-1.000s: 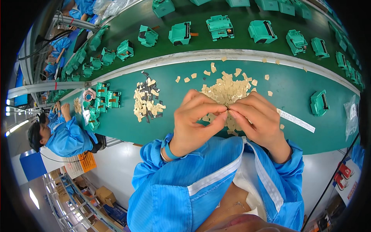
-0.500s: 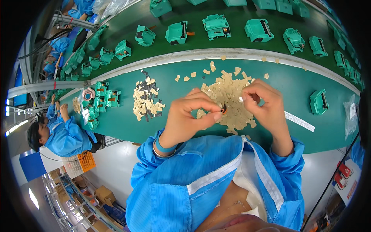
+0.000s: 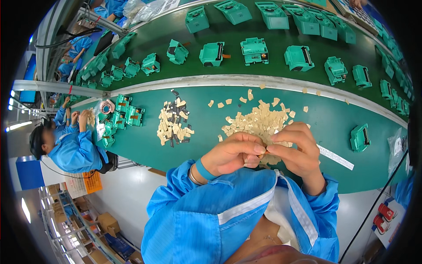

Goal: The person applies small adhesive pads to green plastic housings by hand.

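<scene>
My left hand (image 3: 235,154) pinches a small black-and-orange part (image 3: 266,152) between thumb and fingers, mostly hidden by them. Closed at the fingertips, my right hand (image 3: 301,147) meets the left one at that part; what it grips itself is hidden. Both hands are above the near edge of a large heap of small cream-coloured pieces (image 3: 255,119) on the green tabletop (image 3: 202,132). To the left lies a smaller pile (image 3: 169,127) of cream pieces mixed with black parts.
Several green plastic housings (image 3: 255,51) stand on the belt beyond a pale rail (image 3: 211,80). More housings (image 3: 134,115) and a tape roll (image 3: 107,106) are at left. At right are a single housing (image 3: 360,138), a printed white strip (image 3: 336,157) and a plastic bag (image 3: 395,152). A co-worker (image 3: 74,143) sits at far left.
My hands have come together: the right has moved left and down to the small part in the left. The whole view has shifted, so the bench appears lower.
</scene>
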Demonstrator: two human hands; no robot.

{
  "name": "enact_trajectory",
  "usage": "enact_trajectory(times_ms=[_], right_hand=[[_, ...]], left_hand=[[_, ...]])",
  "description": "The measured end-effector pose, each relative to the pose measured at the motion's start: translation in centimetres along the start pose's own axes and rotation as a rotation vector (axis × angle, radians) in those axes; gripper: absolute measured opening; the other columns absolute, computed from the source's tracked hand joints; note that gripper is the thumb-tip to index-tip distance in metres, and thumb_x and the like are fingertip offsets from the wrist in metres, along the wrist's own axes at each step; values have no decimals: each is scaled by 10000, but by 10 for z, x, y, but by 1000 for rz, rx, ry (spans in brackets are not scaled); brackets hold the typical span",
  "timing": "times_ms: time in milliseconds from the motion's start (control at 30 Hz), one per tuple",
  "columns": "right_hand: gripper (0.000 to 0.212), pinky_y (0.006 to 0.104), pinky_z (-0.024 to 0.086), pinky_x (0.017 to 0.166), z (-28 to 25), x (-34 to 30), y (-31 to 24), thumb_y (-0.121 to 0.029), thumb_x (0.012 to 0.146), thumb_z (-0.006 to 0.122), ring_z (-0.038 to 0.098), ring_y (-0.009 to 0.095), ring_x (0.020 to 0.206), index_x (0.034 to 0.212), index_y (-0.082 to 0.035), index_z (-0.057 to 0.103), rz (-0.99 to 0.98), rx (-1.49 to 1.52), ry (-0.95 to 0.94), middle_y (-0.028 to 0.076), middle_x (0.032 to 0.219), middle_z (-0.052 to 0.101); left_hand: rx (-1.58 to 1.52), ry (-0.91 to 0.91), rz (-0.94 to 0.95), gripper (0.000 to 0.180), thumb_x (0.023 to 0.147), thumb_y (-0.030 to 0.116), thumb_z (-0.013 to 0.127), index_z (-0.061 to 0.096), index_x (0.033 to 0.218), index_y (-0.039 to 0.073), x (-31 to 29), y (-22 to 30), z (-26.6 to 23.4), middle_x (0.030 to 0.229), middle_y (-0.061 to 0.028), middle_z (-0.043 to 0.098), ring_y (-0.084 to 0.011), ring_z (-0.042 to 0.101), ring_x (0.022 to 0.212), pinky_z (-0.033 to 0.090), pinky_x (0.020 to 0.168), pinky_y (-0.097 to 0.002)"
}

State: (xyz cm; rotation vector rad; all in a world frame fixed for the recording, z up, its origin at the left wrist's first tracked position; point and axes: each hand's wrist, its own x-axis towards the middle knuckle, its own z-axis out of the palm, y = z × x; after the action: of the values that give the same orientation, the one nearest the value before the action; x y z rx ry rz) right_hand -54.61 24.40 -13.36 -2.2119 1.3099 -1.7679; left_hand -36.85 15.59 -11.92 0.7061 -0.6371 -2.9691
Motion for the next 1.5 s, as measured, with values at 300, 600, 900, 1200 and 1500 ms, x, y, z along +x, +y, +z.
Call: enact_trajectory(times_ms=[300, 600, 900, 1200, 1500], right_hand=[[153, 316, 453, 647, -21, -10, -9, 49, 685, 645, 558, 233, 728, 827, 18, 595, 326, 29, 235, 127, 835, 602], [102, 266, 446, 693, -11, -33, -18, 79, 774, 628, 553, 151, 769, 852, 34, 581, 822, 533, 341, 105, 839, 601], [101, 230, 446, 673, -12, -38, -13, 54, 795, 634, 549, 106, 745, 879, 33, 582, 895, 582, 337, 68, 824, 591], [96, 192, 433, 634, -11, -25, -10, -1, 797, 668, 536, 59, 698, 859, 13, 595, 1111, 675, 397, 19, 772, 595], [113, 162, 348, 501, -22, 0, -11, -53, 785, 697, 481, 8, 588, 793, -2, 596, 1150, 769, 177, -24, 677, 571]], left_hand=[[1811, 627, 805, 480, 741, 223, 723, 536, 1119, -6, 46, 84, -22, 1041, -108, 567, -234, 559, 894, 458, 714, -312], [2079, 382, 938, 735, 710, 29, 590, 327, 1388, 132, 156, 200, -82, 1456, -186, 237, -366, 202, 1348, 299, 1059, -415], [1705, 592, 12, 734, 714, 446, 731, 486, 1229, -17, 143, 197, -76, 1066, -159, 554, -209, 585, 876, 542, 638, -301], [656, 386, 359, 451, 813, 129, 667, 462, 1158, -78, 83, 121, -38, 1067, -138, 585, -216, 599, 965, 547, 782, -349], [529, 417, 657, 491, 723, -74, 664, 437, 1156, -28, 11, 14, 24, 1000, -107, 613, -166, 628, 867, 537, 726, -296]])
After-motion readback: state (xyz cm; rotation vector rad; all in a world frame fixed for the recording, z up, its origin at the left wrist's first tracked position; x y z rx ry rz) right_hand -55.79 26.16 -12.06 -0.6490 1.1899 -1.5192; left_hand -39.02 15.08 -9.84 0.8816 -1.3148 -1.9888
